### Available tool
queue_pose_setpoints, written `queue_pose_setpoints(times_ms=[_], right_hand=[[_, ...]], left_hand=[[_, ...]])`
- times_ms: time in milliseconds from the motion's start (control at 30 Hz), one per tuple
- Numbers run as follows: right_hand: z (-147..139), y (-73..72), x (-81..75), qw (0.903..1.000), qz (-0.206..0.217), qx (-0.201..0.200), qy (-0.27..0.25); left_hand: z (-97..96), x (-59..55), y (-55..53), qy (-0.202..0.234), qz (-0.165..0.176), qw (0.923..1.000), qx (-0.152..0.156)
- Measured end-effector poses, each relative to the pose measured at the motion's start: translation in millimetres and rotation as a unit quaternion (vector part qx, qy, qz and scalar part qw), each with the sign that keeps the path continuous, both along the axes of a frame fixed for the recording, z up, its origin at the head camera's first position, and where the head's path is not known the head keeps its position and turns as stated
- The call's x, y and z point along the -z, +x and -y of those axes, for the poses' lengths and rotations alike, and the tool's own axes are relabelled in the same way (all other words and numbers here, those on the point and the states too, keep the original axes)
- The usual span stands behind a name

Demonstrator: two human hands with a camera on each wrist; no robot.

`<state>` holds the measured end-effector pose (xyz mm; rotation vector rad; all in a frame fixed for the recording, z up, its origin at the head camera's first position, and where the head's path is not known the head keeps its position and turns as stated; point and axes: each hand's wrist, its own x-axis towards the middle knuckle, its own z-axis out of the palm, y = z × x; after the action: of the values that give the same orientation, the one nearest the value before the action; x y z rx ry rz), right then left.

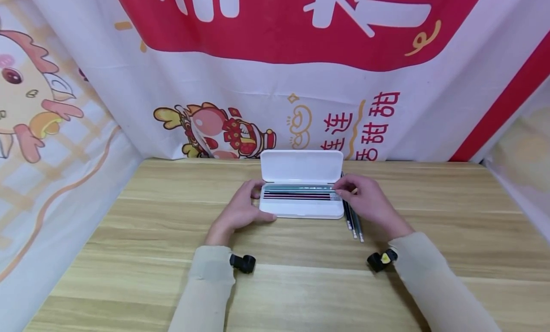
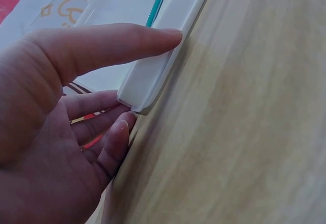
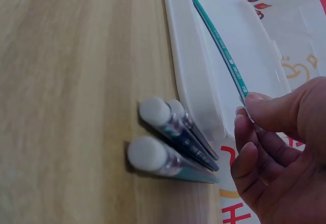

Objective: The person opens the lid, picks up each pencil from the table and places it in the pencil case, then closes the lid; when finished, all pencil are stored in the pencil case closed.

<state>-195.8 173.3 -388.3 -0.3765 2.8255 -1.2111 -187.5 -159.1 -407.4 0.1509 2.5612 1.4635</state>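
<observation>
An open white pencil case (image 1: 301, 209) lies on the table, its lid (image 1: 301, 166) raised at the back. Several pencils (image 1: 296, 195), green and dark red, lie lengthwise inside. My left hand (image 1: 241, 208) holds the case's left end, thumb over the front edge and fingers around the end. With thumb and fingertips, my right hand (image 1: 365, 198) pinches a green pencil (image 3: 222, 48) near its end, over the case's right side. In the right wrist view this pencil slants along the case; its far end is near the other hand.
Loose pencils (image 1: 353, 222) with white erasers lie against the case's right end, eraser ends toward me. The wooden table (image 1: 301, 294) meets a printed cloth (image 1: 240, 83) behind the case. Dark cameras (image 1: 243, 263) are strapped at both wrists.
</observation>
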Motion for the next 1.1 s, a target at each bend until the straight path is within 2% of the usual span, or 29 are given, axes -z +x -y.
queue_pose_setpoints(times_ms=[433, 1100], right_hand=[[16, -7.3, -3.2, 0.9999, 0.004, 0.002, -0.011], [19, -18.2, 1.7, 0.9988, 0.019, 0.037, 0.026]], left_hand=[[-0.3, -1.0, 0.7, 0.002, 0.001, 1.0000, -0.001], [-0.4, -1.5, -0.2, -0.002, 0.004, 1.0000, -0.002]])
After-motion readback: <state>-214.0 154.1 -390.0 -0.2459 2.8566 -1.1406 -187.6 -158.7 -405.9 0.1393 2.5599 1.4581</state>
